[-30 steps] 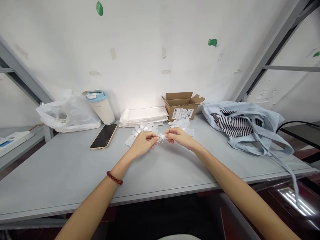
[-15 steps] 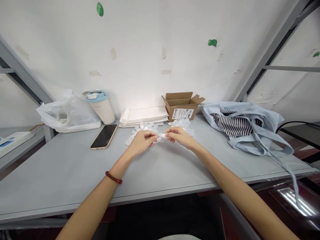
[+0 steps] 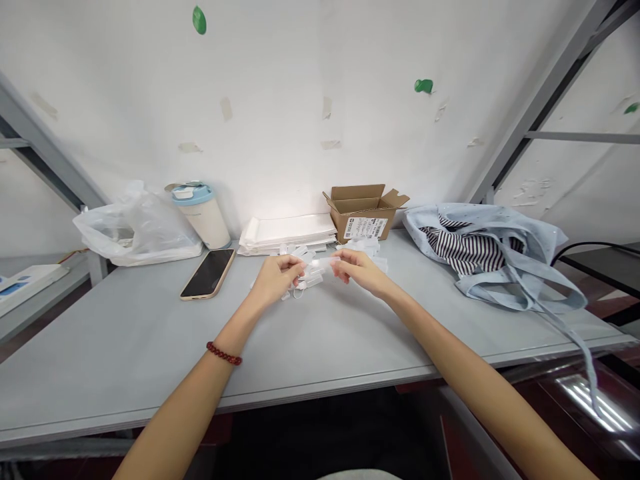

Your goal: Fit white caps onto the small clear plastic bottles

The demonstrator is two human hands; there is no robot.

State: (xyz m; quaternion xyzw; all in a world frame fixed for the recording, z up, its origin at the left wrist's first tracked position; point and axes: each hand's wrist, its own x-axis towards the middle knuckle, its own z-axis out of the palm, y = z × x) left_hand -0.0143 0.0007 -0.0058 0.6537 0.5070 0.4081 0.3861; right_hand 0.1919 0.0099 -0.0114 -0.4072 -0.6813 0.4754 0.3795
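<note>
My left hand (image 3: pixel 274 279) is closed in a pinch at the left side of some small white translucent strips (image 3: pixel 314 275). A thin clear loop (image 3: pixel 299 293) hangs just below its fingertips. Opposite it, my right hand (image 3: pixel 359 272) pinches the right end of a whitish translucent strip (image 3: pixel 325 264), which is slightly blurred. Behind my right hand lies a pile of similar white strips (image 3: pixel 367 247) on the grey table (image 3: pixel 320 347). More strips lie partly hidden behind my left hand.
A phone (image 3: pixel 209 274) lies left of my hands, near a blue-lidded cup (image 3: pixel 205 217) and a white plastic bag (image 3: pixel 137 227). Stacked white envelopes (image 3: pixel 287 230) and an open cardboard box (image 3: pixel 367 213) stand behind. A light blue cloth bag (image 3: pixel 485 247) lies at right.
My left hand has shifted slightly left, so the gap between my hands is wider. More of the white strips show between them. My right hand has barely moved.
</note>
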